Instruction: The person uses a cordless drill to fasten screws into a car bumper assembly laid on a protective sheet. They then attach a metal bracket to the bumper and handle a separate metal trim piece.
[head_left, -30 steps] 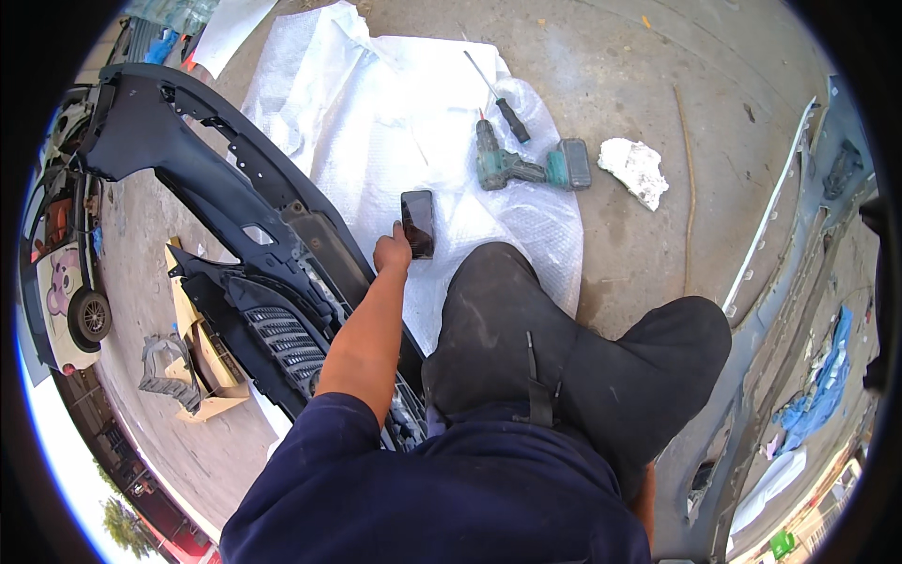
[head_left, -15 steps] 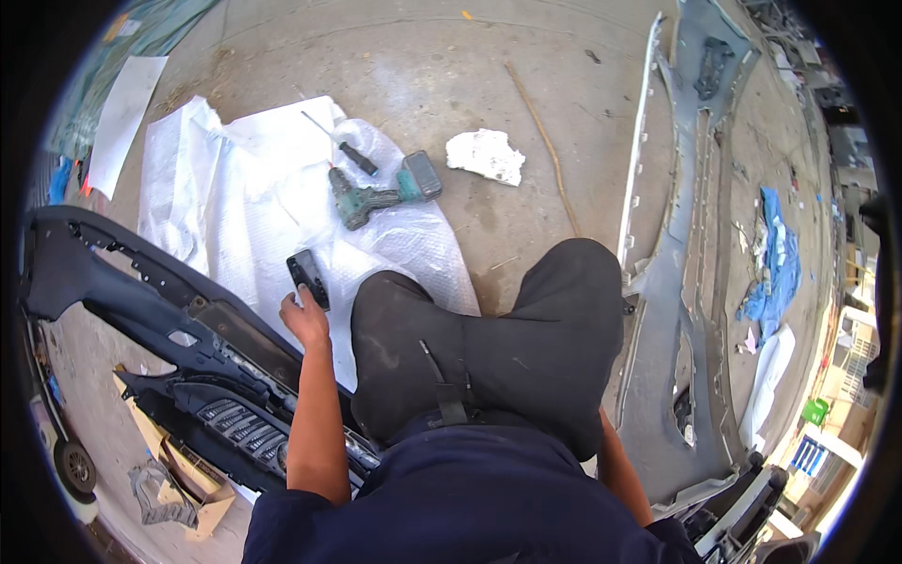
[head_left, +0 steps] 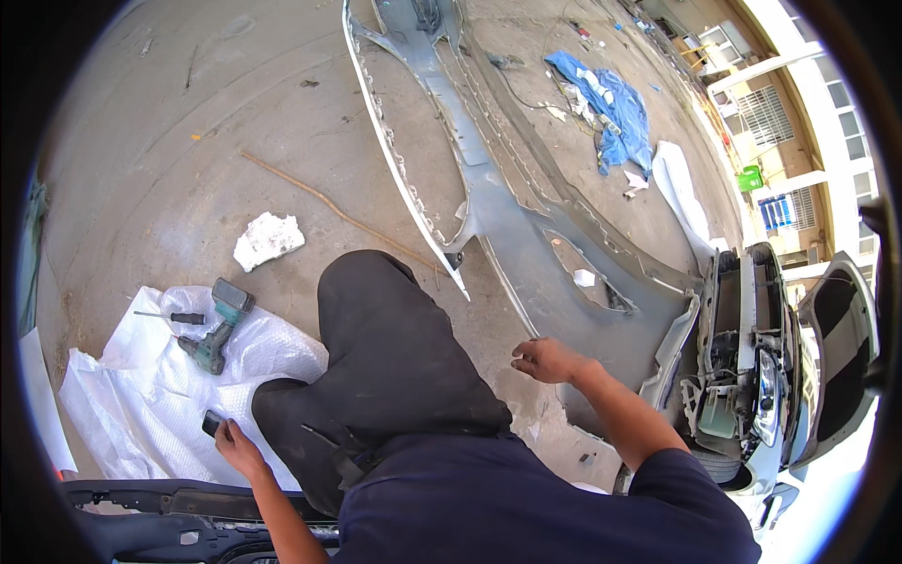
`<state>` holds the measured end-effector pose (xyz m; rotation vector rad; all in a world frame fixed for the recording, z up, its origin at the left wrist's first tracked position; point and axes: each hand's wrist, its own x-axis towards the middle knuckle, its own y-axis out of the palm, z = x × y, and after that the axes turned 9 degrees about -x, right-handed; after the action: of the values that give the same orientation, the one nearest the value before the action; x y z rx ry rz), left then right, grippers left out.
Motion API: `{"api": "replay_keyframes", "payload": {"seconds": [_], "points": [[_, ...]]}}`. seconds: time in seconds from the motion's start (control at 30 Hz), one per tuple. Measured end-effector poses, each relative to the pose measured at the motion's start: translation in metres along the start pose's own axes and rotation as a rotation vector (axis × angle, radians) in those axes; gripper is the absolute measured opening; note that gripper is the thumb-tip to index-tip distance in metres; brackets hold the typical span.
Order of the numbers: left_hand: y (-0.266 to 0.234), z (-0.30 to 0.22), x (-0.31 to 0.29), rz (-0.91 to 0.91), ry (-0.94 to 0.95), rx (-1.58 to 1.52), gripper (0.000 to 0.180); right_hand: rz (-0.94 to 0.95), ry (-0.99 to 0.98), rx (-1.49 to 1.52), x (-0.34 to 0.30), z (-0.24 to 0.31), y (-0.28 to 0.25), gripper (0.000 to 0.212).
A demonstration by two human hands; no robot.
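Note:
My left hand (head_left: 242,453) is closed on the end of a small black rectangular object (head_left: 212,422), low over the white bubble wrap (head_left: 122,395); its far side is hidden by my fingers. Beyond it on the wrap lie a green and black cordless drill (head_left: 224,320) and a screwdriver (head_left: 180,318) with a dark handle. My right hand (head_left: 550,361) hangs over the floor with loosely bent fingers apart and nothing visible in them. It is nearest to the grey car bumper cover (head_left: 536,246), which lies with its inner side up along my right.
A white foam chunk (head_left: 269,241) and a thin stick (head_left: 329,203) lie ahead. Black car body parts (head_left: 188,512) run along my near left. A car front with exposed parts (head_left: 742,376) stands at right, and a blue sheet (head_left: 620,117) lies beyond the bumper.
My view has swung to the right. My right hand has come from beside my thigh out toward the bumper cover. My left hand now covers more of the black object.

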<state>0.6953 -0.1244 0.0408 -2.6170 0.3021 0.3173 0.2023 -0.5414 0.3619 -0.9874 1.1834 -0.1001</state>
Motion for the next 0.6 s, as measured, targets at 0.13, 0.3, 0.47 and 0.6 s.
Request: {"api": "replay_keyframes", "payload": {"seconds": [0.13, 0.3, 0.47, 0.6], "points": [[0.002, -0.019, 0.005, 0.021, -0.020, -0.075, 0.041, -0.076, 0.253, 0.019, -0.045, 0.001, -0.110, 0.043], [0.021, -0.042, -0.013, 0.070, -0.028, -0.119, 0.040, -0.843, 1.085, -0.390, -0.157, -0.107, -0.135, 0.061], [0.020, -0.047, -0.024, 0.088, -0.031, -0.124, 0.039, -1.032, 1.142, 0.875, -0.223, -0.161, -0.023, 0.106], [0.026, -0.043, -0.030, 0.135, 0.035, -0.069, 0.038, -0.826, 0.636, 1.676, -0.209, -0.128, 0.020, 0.057]]}}
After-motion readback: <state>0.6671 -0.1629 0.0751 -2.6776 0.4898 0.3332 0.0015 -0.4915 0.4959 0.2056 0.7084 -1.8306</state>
